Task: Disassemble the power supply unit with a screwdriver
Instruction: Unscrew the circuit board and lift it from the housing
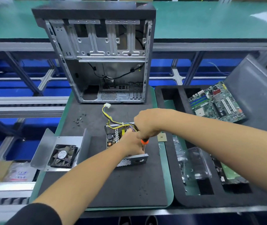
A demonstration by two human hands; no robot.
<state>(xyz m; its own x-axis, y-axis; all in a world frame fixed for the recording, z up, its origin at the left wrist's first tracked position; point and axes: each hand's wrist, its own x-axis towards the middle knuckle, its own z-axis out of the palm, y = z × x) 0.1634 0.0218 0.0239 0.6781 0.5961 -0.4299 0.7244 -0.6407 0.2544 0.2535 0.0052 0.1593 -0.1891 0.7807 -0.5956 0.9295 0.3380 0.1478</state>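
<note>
Both hands work on the opened power supply unit (pixel 121 137).
The right hand (pixel 147 124) grips the orange-handled screwdriver (pixel 144 141) above it; the left hand (pixel 132 145) grasps its right side.

We see the opened power supply unit (pixel 121 140) on the dark foam mat (pixel 121 184). Our left hand (pixel 130 145) rests on it, and our right hand (pixel 147 123) grips the orange-handled screwdriver (pixel 145 141) above it. The removed cover with its fan (pixel 62 155) lies at the left, near some loose screws (pixel 79 120).
</note>
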